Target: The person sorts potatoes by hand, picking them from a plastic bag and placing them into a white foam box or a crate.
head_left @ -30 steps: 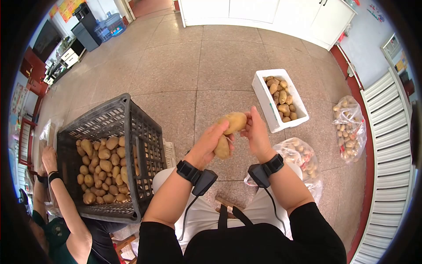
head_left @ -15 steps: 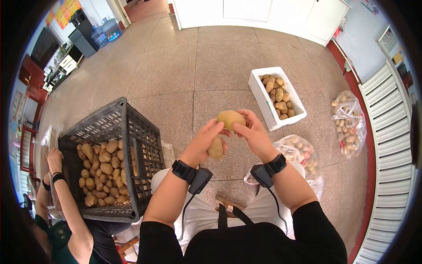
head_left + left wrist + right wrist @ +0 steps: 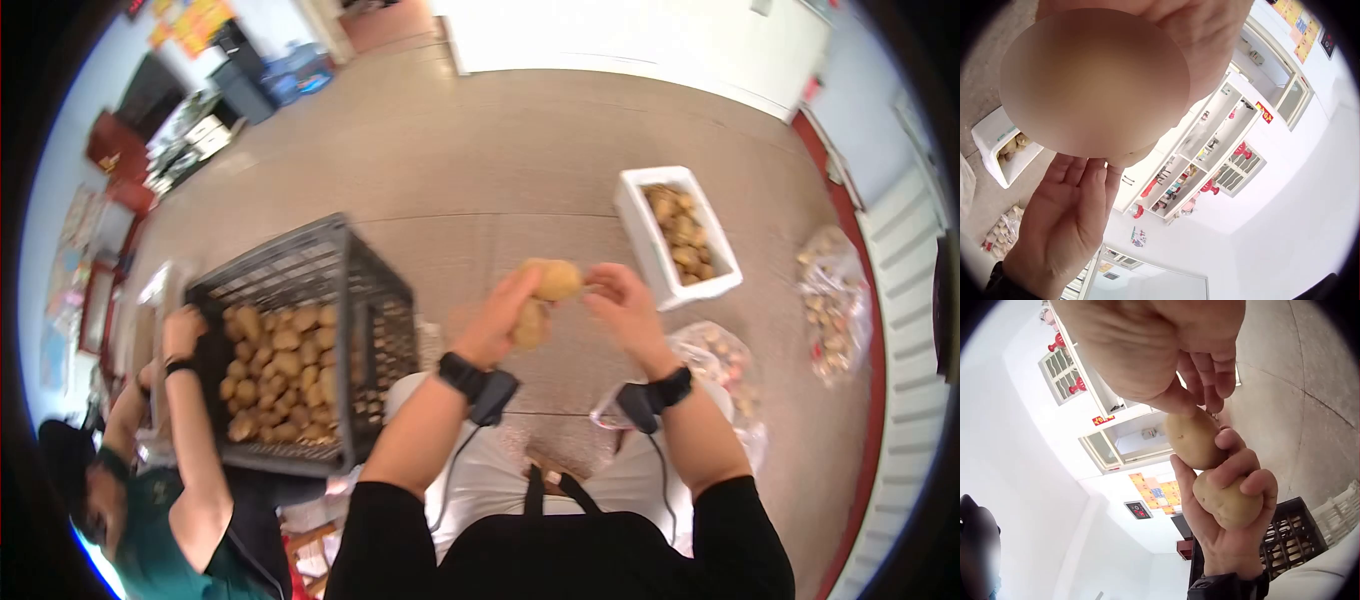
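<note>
Two potatoes are in my left hand [image 3: 497,320], one above the other. Its curled fingers grip the lower potato [image 3: 1229,503], while the upper potato [image 3: 1192,439] sits between thumb and forefinger. My right hand [image 3: 630,315] is beside the upper potato's right end, fingers loosely bent and holding nothing; in the head view a small gap shows between them. From the right wrist, its fingertips overlap the top of that potato. A large blurred oval covers much of the left wrist view, with the right palm [image 3: 1063,225] below it.
A black crate [image 3: 345,300] of potatoes stands at left, with another person's hand [image 3: 183,332] at its far side. A white foam box [image 3: 645,245] of potatoes is at right. Bags of potatoes [image 3: 715,360] lie near my right knee and by the radiator [image 3: 905,330].
Half a second ago my right fingers held the upper potato; now they have drawn off to its right. The left hand keeps both potatoes. The head view has turned, shifting the scene right.
</note>
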`<state>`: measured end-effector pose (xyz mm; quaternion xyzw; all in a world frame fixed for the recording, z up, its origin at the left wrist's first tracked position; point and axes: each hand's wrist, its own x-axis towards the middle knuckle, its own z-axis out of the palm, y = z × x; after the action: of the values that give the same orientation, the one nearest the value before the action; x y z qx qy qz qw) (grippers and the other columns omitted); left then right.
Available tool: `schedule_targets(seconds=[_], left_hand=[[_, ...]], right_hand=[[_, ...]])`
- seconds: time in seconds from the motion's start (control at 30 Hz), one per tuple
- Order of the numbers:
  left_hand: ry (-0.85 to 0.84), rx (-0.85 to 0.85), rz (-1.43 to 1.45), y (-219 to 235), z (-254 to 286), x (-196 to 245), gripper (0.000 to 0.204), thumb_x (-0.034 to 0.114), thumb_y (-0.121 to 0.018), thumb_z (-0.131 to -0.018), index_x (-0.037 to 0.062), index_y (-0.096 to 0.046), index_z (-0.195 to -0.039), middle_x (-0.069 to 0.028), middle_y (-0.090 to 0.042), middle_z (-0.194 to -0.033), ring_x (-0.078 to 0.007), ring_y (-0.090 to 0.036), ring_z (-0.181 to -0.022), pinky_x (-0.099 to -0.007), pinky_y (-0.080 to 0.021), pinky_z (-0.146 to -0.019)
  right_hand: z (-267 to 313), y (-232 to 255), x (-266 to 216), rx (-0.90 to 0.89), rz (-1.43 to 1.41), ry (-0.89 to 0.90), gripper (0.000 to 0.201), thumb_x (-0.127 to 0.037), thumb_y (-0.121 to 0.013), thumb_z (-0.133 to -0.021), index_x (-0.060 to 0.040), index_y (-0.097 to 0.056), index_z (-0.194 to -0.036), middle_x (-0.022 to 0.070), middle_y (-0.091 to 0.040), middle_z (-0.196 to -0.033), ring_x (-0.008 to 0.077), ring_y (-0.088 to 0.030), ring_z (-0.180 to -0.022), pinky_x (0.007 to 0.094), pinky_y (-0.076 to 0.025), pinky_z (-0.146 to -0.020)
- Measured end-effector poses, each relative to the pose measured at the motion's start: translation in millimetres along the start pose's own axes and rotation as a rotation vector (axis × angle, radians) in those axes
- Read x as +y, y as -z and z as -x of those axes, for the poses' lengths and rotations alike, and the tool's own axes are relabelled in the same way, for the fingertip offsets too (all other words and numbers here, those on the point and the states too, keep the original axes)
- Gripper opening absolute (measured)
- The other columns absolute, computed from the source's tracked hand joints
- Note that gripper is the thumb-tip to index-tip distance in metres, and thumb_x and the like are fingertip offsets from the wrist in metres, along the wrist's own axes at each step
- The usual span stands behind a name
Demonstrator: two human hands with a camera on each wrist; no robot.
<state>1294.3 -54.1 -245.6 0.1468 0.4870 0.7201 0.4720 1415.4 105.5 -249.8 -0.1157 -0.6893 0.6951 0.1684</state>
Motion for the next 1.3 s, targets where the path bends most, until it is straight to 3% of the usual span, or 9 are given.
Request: schedule_targets(seconds=[0.37, 0.53, 0.73, 0.87, 1.0, 1.03, 1.07, 1.23, 1.3], left_hand=[[-0.308, 0.23, -0.127, -24.7, 16.3, 21.4, 0.038, 0.035, -0.054, -0.088, 0.006, -0.045, -0.11, -0.0068, -0.055, -0.08, -0.0128, -0.055, -0.054, -0.0251, -0.046, -0.045], [-0.493, 0.14, -0.128, -81.3, 96.8, 105.6, 0.047, 0.04, -0.056, -0.085, 0.0053, -0.042, -0.114, -0.0088, -0.056, -0.084, -0.0118, -0.055, -0.053, -0.0227, -0.048, -0.046], [-0.589, 0.364, -0.364, -21.1, 154.6, 195.8, 0.049, 0.045, -0.051, -0.086, 0.0042, -0.045, -0.112, -0.0092, -0.057, -0.082, -0.0123, -0.057, -0.053, -0.0227, -0.05, -0.042], [-0.398, 0.749, -0.354, 96.3, 155.0, 220.0, 0.042, 0.044, -0.048, -0.088, 0.0044, -0.049, -0.104, -0.0081, -0.056, -0.072, -0.0164, -0.053, -0.051, -0.0301, -0.048, -0.042], [-0.109, 0.99, -0.578, 213.9, 169.6, 176.5, 0.046, 0.049, -0.05, -0.085, 0.0043, -0.052, -0.097, -0.009, -0.055, -0.059, -0.0198, -0.053, -0.046, -0.0338, -0.045, -0.041], [0.047, 1.063, -0.753, 280.6, 172.9, 161.4, 0.058, 0.052, -0.052, -0.081, 0.0015, -0.052, -0.109, -0.017, -0.062, -0.084, -0.0277, -0.062, -0.067, -0.0383, -0.049, -0.049], [0.098, 1.179, -0.791, 254.3, 177.7, 149.3, 0.07, 0.052, -0.057, -0.077, -0.0006, -0.047, -0.122, -0.0231, -0.053, -0.115, -0.0367, -0.058, -0.095, -0.0456, -0.051, -0.065], [0.593, 0.834, -1.14, 251.1, 184.0, 125.5, 0.073, 0.054, -0.059, -0.075, 0.004, -0.045, -0.126, -0.0208, -0.046, -0.126, -0.0359, -0.046, -0.114, -0.0484, -0.043, -0.082], [0.721, 0.345, -1.684, 311.2, 172.6, 96.9, 0.065, 0.053, -0.057, -0.077, 0.0059, -0.05, -0.121, -0.0162, -0.052, -0.117, -0.0288, -0.052, -0.102, -0.0429, -0.044, -0.075]], right_hand=[[0.6, 1.2, -6.5, 0.089, -0.032, -0.055, 0.031, -0.01, -0.059, -0.08, 0.0001, -0.049, -0.108, 0.0077, -0.059, -0.095, 0.0116, -0.058, -0.071, 0.0218, -0.044, -0.058], [2.1, 2.1, -7.1, 0.066, -0.069, -0.051, 0.03, -0.011, -0.059, -0.081, 0.0002, -0.049, -0.107, 0.0073, -0.059, -0.094, 0.0111, -0.058, -0.07, 0.0216, -0.044, -0.058], [9.0, 2.2, -12.4, 0.07, -0.065, -0.051, 0.028, -0.009, -0.058, -0.081, -0.0004, -0.05, -0.106, 0.0065, -0.059, -0.092, 0.0109, -0.056, -0.069, 0.0217, -0.043, -0.058], [11.6, 2.8, -15.4, 0.071, -0.062, -0.048, 0.027, -0.009, -0.057, -0.081, -0.001, -0.05, -0.107, 0.0062, -0.059, -0.091, 0.0108, -0.056, -0.069, 0.0217, -0.042, -0.058], [9.1, 5.6, -12.6, 0.067, -0.08, -0.03, 0.027, -0.01, -0.057, -0.082, -0.001, -0.05, -0.107, 0.0062, -0.059, -0.091, 0.0106, -0.056, -0.069, 0.0216, -0.042, -0.058], [8.5, 5.6, -12.0, 0.061, -0.083, -0.028, 0.027, -0.01, -0.058, -0.082, -0.0012, -0.05, -0.107, 0.0061, -0.059, -0.09, 0.0105, -0.056, -0.069, 0.0215, -0.042, -0.058], [8.1, 5.1, -10.9, 0.052, -0.084, -0.029, 0.027, -0.011, -0.058, -0.082, -0.0013, -0.05, -0.107, 0.0059, -0.059, -0.09, 0.0104, -0.056, -0.069, 0.0214, -0.042, -0.058], [2.8, 0.9, -7.9, 0.035, -0.045, -0.046, 0.027, -0.011, -0.058, -0.083, -0.0014, -0.05, -0.106, 0.0055, -0.059, -0.09, 0.0104, -0.055, -0.068, 0.0212, -0.042, -0.058], [0.7, -0.7, -8.2, 0.034, -0.054, -0.044, 0.026, -0.011, -0.058, -0.083, -0.0014, -0.05, -0.106, 0.0054, -0.059, -0.09, 0.0104, -0.055, -0.068, 0.0212, -0.042, -0.058]])
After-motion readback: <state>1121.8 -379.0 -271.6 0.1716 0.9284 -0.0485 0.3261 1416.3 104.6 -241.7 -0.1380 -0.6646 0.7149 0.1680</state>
